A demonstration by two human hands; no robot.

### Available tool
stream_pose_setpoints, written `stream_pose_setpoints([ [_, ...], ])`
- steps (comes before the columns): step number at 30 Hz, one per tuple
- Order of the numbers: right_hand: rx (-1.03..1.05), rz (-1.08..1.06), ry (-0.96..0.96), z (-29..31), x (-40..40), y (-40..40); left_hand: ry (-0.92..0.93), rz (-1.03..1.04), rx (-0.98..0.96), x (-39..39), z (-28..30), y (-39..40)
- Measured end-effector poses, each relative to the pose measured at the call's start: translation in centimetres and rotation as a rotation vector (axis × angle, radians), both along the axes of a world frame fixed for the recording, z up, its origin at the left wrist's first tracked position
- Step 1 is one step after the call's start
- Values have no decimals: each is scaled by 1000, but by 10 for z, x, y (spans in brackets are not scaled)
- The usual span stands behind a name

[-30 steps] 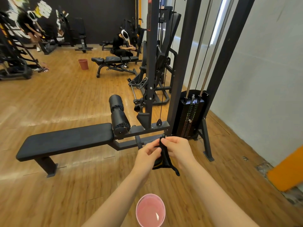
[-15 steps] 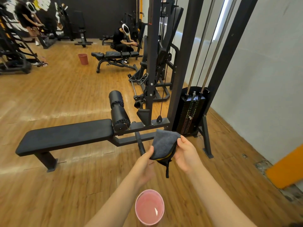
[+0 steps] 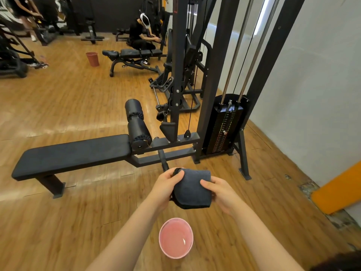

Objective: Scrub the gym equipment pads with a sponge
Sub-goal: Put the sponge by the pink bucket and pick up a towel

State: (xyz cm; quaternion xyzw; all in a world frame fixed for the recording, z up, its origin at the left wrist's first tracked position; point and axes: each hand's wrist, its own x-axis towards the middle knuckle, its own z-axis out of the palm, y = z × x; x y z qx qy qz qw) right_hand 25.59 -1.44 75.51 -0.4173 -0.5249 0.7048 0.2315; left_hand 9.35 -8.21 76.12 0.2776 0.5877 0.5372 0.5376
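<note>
Cloth (image 3: 192, 187), dark grey and folded into a thick pad, sits between my two hands out in front of my chest; I take it to be the scrubber for this job, though it reads as a towel rather than a sponge. My left hand (image 3: 168, 185) grips its left edge, thumb over the top and fingers curled underneath. My right hand (image 3: 218, 192) pinches the right edge, thumb pressed onto the upper face. Neither hand is free.

Directly below them on the wooden floor stands a pink bucket (image 3: 176, 238) holding liquid.

The bench pad (image 3: 72, 153) lies ahead and to my left, flat, its long axis running left to right across my view, with its right end meeting the roller pads (image 3: 136, 124), which run away from me, one behind the other. Both are well apart from the cloth, which touches no equipment. My left hand is the nearer one to the bench, and the right end of the bench pad is the closest stretch. I judge the scrubbing has not begun here, and the coming move asks me to carry the cloth forward and leftward, then stroke along that left-right axis.

Behind the rollers rise the cable frame and the weight stack (image 3: 226, 126).
</note>
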Motion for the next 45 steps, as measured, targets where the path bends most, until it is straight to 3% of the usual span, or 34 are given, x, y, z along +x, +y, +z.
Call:
stream_pose_setpoints([
  [7, 166, -46, -6, 2, -1, 2, 55, -130, 51, -12, -1, -2],
  [11, 239, -112, -32, 7, -4, 2, 127, -85, 39, -18, -4, -3],
  [20, 300, -199, -85, 6, -12, 0, -360, 251, 145, 3, 7, -2],
  [25, 176, -274, -26, 2, -8, -4, -191, 284, 105, 3, 7, -5],
  [28, 101, -176, 22, 2, -6, -5, -98, 278, 96, 0, 7, -5],
  [31, 151, -91, -45, 6, -5, -1, -5, 214, 91, -4, 5, -6],
  [33, 190, -135, -78, 7, -7, 2, -25, 219, 102, -8, -1, -8],
  [36, 175, -222, -64, 5, -9, 10, -194, 266, 150, -15, -13, -10],
  [39, 164, -161, -59, -7, -11, 17, -224, 150, 117, -19, -30, -6],
  [42, 159, -53, -111, -29, -21, 27, 20, -2, 44, -23, -52, 8],
  [45, 141, -106, -160, -71, -30, 42, 157, 13, -7, -30, -90, 22],
])
